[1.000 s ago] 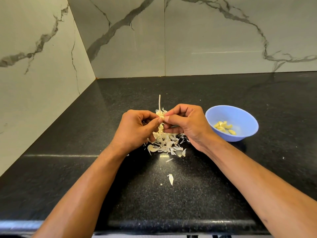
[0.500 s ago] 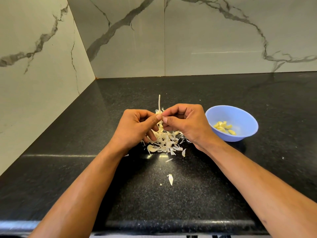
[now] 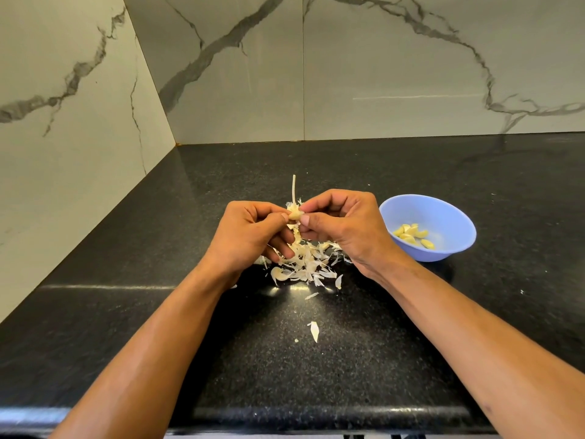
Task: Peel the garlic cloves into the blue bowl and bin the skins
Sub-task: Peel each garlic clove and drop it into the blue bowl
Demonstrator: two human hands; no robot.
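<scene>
Marble-veined wall tiles meet in a corner behind a black speckled worktop. At the centre, the left hand and right hand meet above a heap of papery skins, both sets of fingers pinching one garlic clove between thumb and fingertips. Holding it over the heap probably lets loosened skin drop onto the same pile. A thin pale stalk stands up just behind the hands; its base is hidden. The blue bowl sits just right of the right hand, with several peeled cloves inside, close enough for a short drop once this clove is bare. One stray skin flake lies nearer the front edge, apart from the heap. No bin is in view, so the skins remain to be cleared. Nothing blocks the way from hands to bowl.
</scene>
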